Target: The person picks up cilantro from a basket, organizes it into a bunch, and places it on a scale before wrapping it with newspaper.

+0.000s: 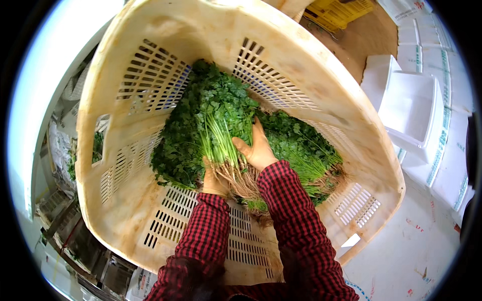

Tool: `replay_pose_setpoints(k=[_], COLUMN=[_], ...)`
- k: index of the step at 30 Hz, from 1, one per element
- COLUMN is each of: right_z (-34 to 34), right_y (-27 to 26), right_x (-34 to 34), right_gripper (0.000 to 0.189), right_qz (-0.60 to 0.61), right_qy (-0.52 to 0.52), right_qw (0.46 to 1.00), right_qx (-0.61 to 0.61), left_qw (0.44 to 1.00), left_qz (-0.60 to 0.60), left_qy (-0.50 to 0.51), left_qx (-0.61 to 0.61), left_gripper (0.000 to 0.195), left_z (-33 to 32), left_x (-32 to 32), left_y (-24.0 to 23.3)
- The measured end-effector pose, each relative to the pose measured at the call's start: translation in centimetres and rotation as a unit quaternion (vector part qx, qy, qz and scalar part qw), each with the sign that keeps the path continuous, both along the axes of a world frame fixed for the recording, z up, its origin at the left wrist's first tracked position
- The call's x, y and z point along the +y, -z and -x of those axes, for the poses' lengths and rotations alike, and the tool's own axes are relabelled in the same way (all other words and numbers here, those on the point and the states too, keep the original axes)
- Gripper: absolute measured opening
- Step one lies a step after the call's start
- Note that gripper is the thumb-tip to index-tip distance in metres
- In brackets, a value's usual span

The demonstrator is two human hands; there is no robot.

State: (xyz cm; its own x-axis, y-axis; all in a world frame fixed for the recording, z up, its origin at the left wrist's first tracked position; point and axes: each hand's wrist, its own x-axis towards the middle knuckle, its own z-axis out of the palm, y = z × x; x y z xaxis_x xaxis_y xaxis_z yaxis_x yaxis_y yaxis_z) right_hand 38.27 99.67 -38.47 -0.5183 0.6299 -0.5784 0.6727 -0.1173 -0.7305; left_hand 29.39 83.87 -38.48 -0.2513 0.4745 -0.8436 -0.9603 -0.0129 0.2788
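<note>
A bunch of leafy coriander-like greens (222,131) lies slanted inside a deep cream plastic basket (180,34), its leaves towards the far side and its pale roots towards me. My left hand (215,180) cups the root end from below and the left, its fingers partly hidden behind the stems. On the bunch's right side is my right hand (260,146), thumb over the stems and fingers along the leaves. More greens (177,150) are under and left of the bunch. Another heap of rooted greens (301,150) fills the basket's right side.
The tall slotted walls of the basket surround both forearms. Outside, a white foam box (408,105) stands at right beside stacked white boxes (457,94). A yellow crate (339,13) sits at the far right, and clutter with a dark rail (75,240) lies at left.
</note>
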Motion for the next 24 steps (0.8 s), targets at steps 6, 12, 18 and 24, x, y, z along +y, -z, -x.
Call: replay_pose_setpoints(k=[6,12,18,24], right_z=[0.8,0.7,-6.9,-13.8], right_y=[-2.9,-9.2,-19.8,-31.5], right_x=[0.2,-0.4,-5.3,-14.7], right_gripper=[0.152,0.119,0.104,0.101], right_qz=[0.158,0.176,0.059,-0.155], right_qy=[0.08,0.145,0.244,0.312], right_qw=[0.981,0.971,0.968,0.935], right_qx=[0.084,0.07,0.028,0.064], left_qw=[0.996,0.992,0.972,0.951], left_qz=[0.07,0.07,0.041,-0.105], left_qy=[0.049,0.033,0.164,0.261], left_qx=[-0.009,-0.101,-0.162,-0.129], left_gripper=[0.111,0.11,0.112,0.091], left_z=[0.4,0.2,-3.7,-7.4], left_x=[1.8,1.7,0.0,-4.2], left_y=[-2.6,-5.2,-16.0,-24.8])
